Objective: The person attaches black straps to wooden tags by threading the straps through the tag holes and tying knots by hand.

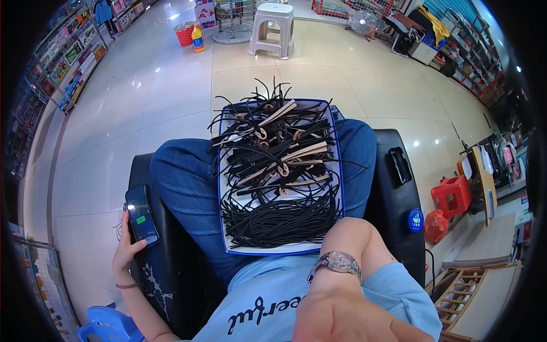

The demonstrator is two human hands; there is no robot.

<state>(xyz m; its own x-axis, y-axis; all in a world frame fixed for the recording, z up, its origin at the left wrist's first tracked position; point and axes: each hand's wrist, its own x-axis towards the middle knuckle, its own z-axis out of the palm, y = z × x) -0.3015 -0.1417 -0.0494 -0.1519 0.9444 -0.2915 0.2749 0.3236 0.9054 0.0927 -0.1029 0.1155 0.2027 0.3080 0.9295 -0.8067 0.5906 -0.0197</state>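
On the left armrest, my left hand (pixel 125 251) is wrapped round the edge of a dark phone (pixel 141 215) with a small green patch on its screen. My right hand (pixel 347 319) is raised close to the camera at the bottom, wearing a patterned watch (pixel 342 263); its fingers are cut off by the frame edge. A white box with a blue rim (pixel 342 171) lies across my lap. Black cords (pixel 279 222) fill its near part. Farther in are bundles of black strips and cords with beige pieces (pixel 285 149), some sticking out over the rim.
The black armchair has a black case (pixel 400 166) and a round blue lid (pixel 415 221) on its right arm. A red stool (pixel 451 195) and red bag (pixel 435 226) are at right, a blue chair (pixel 108 326) lower left, a grey stool (pixel 273 29) ahead.
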